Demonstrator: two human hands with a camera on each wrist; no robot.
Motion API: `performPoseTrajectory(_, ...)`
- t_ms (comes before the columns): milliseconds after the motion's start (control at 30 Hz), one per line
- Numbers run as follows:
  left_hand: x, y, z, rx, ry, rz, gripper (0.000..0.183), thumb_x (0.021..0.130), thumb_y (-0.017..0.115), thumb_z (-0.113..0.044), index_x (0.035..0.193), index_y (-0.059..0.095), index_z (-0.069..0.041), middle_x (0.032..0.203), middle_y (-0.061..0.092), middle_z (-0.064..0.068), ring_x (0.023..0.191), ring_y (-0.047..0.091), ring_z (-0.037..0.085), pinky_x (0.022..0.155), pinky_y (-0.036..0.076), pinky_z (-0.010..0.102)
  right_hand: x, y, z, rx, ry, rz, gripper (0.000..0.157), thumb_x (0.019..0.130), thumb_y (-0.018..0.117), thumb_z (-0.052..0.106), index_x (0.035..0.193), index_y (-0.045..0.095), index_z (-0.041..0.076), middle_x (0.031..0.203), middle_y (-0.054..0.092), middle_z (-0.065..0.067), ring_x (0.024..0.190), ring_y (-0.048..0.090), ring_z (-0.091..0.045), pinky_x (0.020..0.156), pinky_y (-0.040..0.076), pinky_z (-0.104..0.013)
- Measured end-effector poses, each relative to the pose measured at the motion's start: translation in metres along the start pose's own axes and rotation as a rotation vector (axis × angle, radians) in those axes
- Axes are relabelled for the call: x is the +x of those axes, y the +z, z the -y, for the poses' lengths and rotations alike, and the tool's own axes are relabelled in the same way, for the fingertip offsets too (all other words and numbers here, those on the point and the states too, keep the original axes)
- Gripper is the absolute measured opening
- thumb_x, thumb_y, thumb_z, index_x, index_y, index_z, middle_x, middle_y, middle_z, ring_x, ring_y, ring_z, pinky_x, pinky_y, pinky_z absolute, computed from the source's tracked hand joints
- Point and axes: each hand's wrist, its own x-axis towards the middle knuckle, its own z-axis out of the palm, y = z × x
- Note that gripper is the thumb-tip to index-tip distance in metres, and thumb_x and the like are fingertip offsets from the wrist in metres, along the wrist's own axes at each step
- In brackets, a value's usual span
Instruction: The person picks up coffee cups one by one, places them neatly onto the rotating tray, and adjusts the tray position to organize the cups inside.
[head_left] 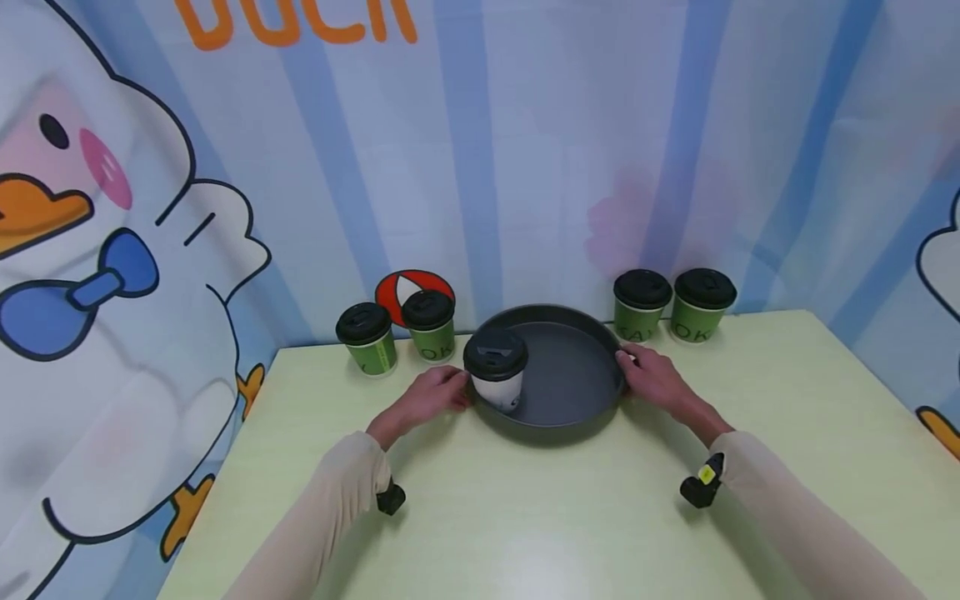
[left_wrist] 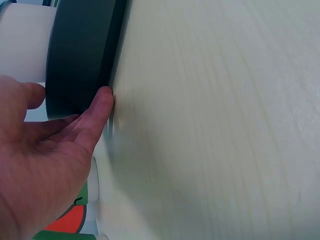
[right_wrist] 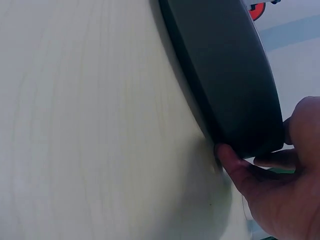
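A round dark grey pan point(head_left: 566, 375) lies near the back of the table, with a white paper cup point(head_left: 498, 390) with a black lid upright inside it at the left. My left hand point(head_left: 435, 392) grips the pan's left side. In the left wrist view, its thumb is by the rim and its fingers point(left_wrist: 102, 100) reach to the lower edge. Across from it, my right hand point(head_left: 652, 379) holds the right side. The right wrist view shows a fingertip point(right_wrist: 227, 152) at the pan's bottom edge and the thumb near the rim, partly hidden behind the wall.
Two green paper cups with black lids, one outer point(head_left: 367, 337) and one inner point(head_left: 430, 325), stand left of the pan. Two similar cups, a nearer point(head_left: 640, 304) and a farther one point(head_left: 700, 304), stand right of it. A printed curtain point(head_left: 525, 167) hangs behind the pale table point(head_left: 525, 517).
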Motion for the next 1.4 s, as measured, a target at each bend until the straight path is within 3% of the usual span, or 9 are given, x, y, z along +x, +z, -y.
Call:
performPoseTrajectory(167, 0.0, 0.001, -0.001, -0.027, -0.011, -0.013, 0.04, 0.102, 0.043, -0.025, 0.125, 0.053, 0.006, 0.107, 0.063, 0.017, 0.089, 0.067, 0.026, 0.08, 0.056, 0.034, -0.004, -0.001, 0.003, 0.004, 0.041, 0.027, 0.041, 0.103, 0.037, 0.028, 0.13, 0.049, -0.002, 0.085, 0.067, -0.011, 0.071, 0.065, -0.019, 0.074, 0.047, -0.037)
performPoseTrajectory(367, 0.0, 0.001, 0.0, -0.04, -0.018, -0.008, 0.039, 0.103, 0.042, -0.024, 0.124, 0.054, 0.006, 0.107, 0.063, 0.018, 0.091, 0.067, 0.026, 0.08, 0.056, 0.034, -0.015, 0.0, 0.003, 0.057, 0.069, 0.049, 0.039, 0.102, 0.041, 0.031, 0.124, 0.049, 0.0, 0.085, 0.067, -0.01, 0.073, 0.066, -0.019, 0.069, 0.049, -0.033)
performPoseTrajectory(633, 0.0, -0.002, 0.003, -0.071, -0.02, 0.017, 0.041, 0.103, 0.041, -0.024, 0.127, 0.051, 0.009, 0.109, 0.062, 0.021, 0.097, 0.065, 0.035, 0.083, 0.055, 0.039, -0.005, 0.0, 0.001, 0.256, 0.134, 0.071, 0.052, 0.103, 0.036, 0.037, 0.133, 0.044, -0.005, 0.111, 0.062, -0.026, 0.085, 0.068, -0.024, 0.077, 0.056, -0.039)
performPoseTrajectory(833, 0.003, -0.005, 0.002, -0.067, -0.021, 0.066, 0.043, 0.104, 0.038, -0.022, 0.129, 0.047, 0.011, 0.114, 0.059, 0.026, 0.101, 0.062, 0.039, 0.086, 0.054, 0.043, 0.002, -0.001, 0.0, 0.323, 0.148, 0.097, 0.044, 0.104, 0.035, 0.026, 0.127, 0.05, -0.009, 0.102, 0.061, -0.023, 0.078, 0.065, -0.021, 0.075, 0.057, -0.04)
performPoseTrajectory(967, 0.001, -0.004, 0.0, -0.056, -0.015, 0.042, 0.042, 0.104, 0.039, -0.023, 0.129, 0.049, 0.009, 0.113, 0.06, 0.024, 0.099, 0.064, 0.036, 0.085, 0.054, 0.039, -0.002, -0.002, 0.002, 0.326, 0.145, 0.12, 0.044, 0.105, 0.036, 0.025, 0.129, 0.047, -0.009, 0.101, 0.061, -0.021, 0.079, 0.066, -0.022, 0.078, 0.056, -0.041)
performPoseTrajectory(1167, 0.001, -0.002, -0.001, -0.037, -0.015, 0.018, 0.04, 0.103, 0.04, -0.025, 0.126, 0.052, 0.006, 0.106, 0.063, 0.018, 0.093, 0.066, 0.028, 0.082, 0.056, 0.035, -0.012, -0.006, 0.005, 0.245, 0.137, 0.158, 0.042, 0.104, 0.037, 0.028, 0.124, 0.046, -0.008, 0.089, 0.067, -0.015, 0.079, 0.068, -0.026, 0.08, 0.054, -0.039)
performPoseTrajectory(1300, 0.001, -0.001, -0.001, -0.039, -0.03, 0.012, 0.039, 0.103, 0.041, -0.025, 0.126, 0.053, 0.004, 0.104, 0.063, 0.016, 0.091, 0.066, 0.026, 0.08, 0.056, 0.034, -0.009, -0.009, 0.003, 0.279, 0.142, 0.18, 0.045, 0.104, 0.035, 0.029, 0.125, 0.046, -0.01, 0.095, 0.067, -0.018, 0.084, 0.067, -0.027, 0.079, 0.056, -0.04)
performPoseTrajectory(1400, 0.001, 0.0, -0.001, -0.045, -0.027, 0.017, 0.04, 0.103, 0.041, -0.024, 0.127, 0.052, 0.005, 0.105, 0.063, 0.017, 0.092, 0.066, 0.027, 0.081, 0.056, 0.035, -0.004, -0.009, -0.001, 0.37, 0.158, 0.177, 0.049, 0.105, 0.034, 0.029, 0.127, 0.045, -0.013, 0.101, 0.063, -0.022, 0.085, 0.065, -0.025, 0.08, 0.056, -0.042)
